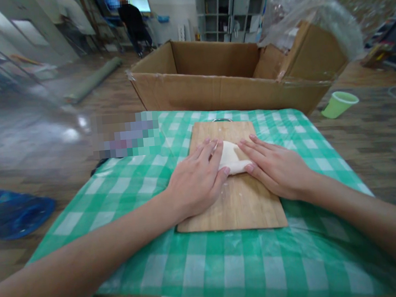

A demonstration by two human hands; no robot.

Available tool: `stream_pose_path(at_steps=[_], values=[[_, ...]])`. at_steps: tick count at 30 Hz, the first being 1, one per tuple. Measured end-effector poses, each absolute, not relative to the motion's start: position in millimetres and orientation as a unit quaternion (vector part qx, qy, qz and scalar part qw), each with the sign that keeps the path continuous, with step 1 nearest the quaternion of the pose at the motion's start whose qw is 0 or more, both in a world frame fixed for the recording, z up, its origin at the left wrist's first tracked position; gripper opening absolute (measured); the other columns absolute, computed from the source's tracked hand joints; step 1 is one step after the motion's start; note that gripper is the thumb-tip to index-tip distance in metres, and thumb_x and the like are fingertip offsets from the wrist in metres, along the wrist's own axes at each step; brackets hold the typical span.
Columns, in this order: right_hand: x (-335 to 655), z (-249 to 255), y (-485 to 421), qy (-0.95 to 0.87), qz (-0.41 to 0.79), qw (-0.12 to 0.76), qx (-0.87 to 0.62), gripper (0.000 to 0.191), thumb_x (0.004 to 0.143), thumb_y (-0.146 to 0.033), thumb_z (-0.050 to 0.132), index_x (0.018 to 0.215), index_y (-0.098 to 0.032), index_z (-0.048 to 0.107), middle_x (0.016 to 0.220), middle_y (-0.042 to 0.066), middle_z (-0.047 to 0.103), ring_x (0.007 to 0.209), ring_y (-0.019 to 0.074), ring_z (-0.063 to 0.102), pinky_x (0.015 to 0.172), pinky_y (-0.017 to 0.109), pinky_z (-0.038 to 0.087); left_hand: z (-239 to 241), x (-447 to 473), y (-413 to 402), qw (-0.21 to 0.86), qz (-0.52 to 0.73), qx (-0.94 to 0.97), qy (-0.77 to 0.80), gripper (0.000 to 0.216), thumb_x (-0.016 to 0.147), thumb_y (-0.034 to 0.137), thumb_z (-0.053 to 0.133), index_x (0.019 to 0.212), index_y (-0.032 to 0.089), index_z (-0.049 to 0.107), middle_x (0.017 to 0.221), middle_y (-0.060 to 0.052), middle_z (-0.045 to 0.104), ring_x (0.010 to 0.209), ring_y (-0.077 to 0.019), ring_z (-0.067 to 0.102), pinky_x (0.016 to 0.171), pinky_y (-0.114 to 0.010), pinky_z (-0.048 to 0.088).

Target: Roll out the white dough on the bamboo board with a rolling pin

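Observation:
A flat piece of white dough (pixel 232 159) lies on a wooden cutting board (pixel 231 210), its near edge looking folded or thickened. My left hand (pixel 200 178) rests against the dough's left side, fingers stretched forward and the thumb tip at the near edge. On the opposite side my right hand (pixel 277 167) lies with its fingers straight and apart, fingertips and thumb touching the dough. Both palms are turned down, so the undersides of the fingers are hidden. A few small white specks dot the board around the dough.
A green-and-white checked cloth (pixel 152 259) covers the table. Beyond it stands a large open cardboard box (pixel 220 86) with clear plastic wrap (pixel 310 4). A green bin (pixel 340 104) is on the floor at right, a blue plastic bag (pixel 16 210) at left. A person (pixel 134 22) sits far back.

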State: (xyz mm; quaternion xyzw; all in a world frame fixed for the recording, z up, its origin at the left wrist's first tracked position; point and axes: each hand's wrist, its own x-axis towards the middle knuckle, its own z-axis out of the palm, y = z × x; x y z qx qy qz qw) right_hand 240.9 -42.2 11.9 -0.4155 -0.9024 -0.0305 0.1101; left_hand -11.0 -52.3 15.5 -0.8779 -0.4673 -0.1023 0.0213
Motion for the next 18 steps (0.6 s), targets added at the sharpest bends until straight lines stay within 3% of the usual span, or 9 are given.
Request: stream_pose_path(at_steps=[12, 18], values=[[241, 15, 0, -0.888, 0.088, 0.106, -0.438, 0.069, 0.11, -0.06, 0.018, 0.159, -0.022, 0.05, 0.165, 0.008, 0.046, 0.156, 0.03, 0.036, 0.129, 0.056, 0.029, 17, -11, -21, 0.004, -0.091, -0.871, -0.484, 0.071, 0.111, 0.051, 0.017, 0.16, 0.004, 0.036, 0.166, -0.022, 0.04, 0.157, -0.0314, 0.035, 0.128, -0.046, 0.027], [234, 18, 26, -0.888, 0.084, 0.075, -0.447, 0.078, 0.107, -0.066, 0.012, 0.155, -0.022, 0.055, 0.164, 0.01, 0.049, 0.157, 0.0318, 0.035, 0.13, 0.056, 0.026, 14, -14, -3, -0.031, -0.084, -0.862, -0.499, 0.076, 0.11, 0.057, 0.01, 0.16, 0.007, 0.036, 0.168, -0.021, 0.037, 0.159, -0.0331, 0.031, 0.127, -0.048, 0.025]])
